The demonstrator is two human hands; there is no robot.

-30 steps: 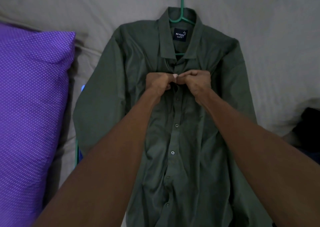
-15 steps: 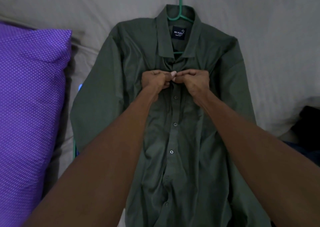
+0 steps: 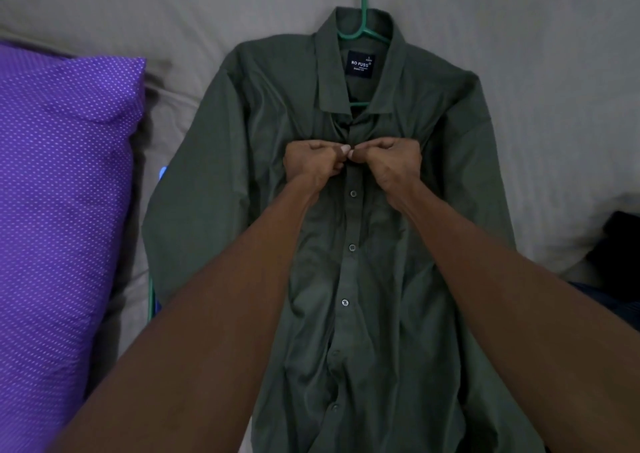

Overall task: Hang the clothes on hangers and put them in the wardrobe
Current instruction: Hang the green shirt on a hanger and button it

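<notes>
Head view: green shirt point(image 3: 249, 175) flat on grey bed point(image 3: 554, 54), front up, green hanger point(image 3: 360, 9) inside collar, hook poking out above it. Left hand point(image 3: 311, 165) and right hand point(image 3: 391, 165) curled, both pinching the shirt placket just below the collar, thumbs nearly touching. Purple dotted pillow point(image 3: 62, 210) left of shirt. Dark cloth point(image 3: 620, 244) right of shirt, at frame edge.

A wrinkled grey bedsheet point(image 3: 519, 54) covers the whole surface under dim, even light. A purple pillow with small white dots point(image 3: 59, 210) lies along the left edge. A dark bundle of fabric point(image 3: 620, 244) sits at the right edge.
</notes>
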